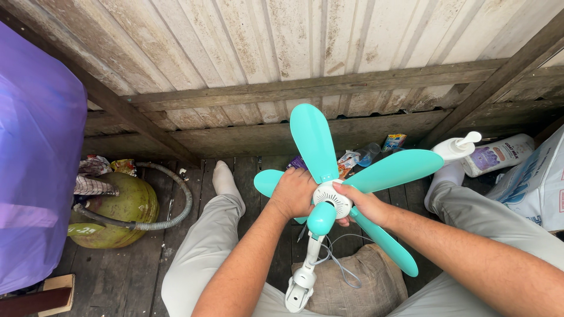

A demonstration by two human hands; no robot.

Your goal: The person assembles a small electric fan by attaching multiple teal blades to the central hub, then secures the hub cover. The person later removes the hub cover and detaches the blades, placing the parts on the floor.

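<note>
In the head view, you are sitting on a plank floor (135, 276) with your legs spread, and both hands are meeting on a small turquoise fan (329, 202) held up between your knees. Your left hand (292, 194) is curling over the left side of the fan's white hub (332, 199), fingers closed around it and covering the base of one short blade (267, 181). Your right hand (365, 204) is gripping the hub from the other side, thumb lying across its white face and the remaining fingers tucked out of sight behind. A long blade (312, 141) is rising straight above your fingertips, another blade (396, 170) is reaching out to the right of your right thumb, and a third blade (385, 243) is slanting down under your right wrist. Just below both thumbs, the fan's white stem (308, 261) is hanging down toward a clip (298, 293), with a thin cord (341, 264) looping beside it over a brown sack (358, 287). Well to the left of your left hand, a green gas cylinder (120, 214) is sitting with a grey hose (170, 194) curving around it. Beyond your right hand, a white pump bottle (490, 154) is lying near the wall.
</note>
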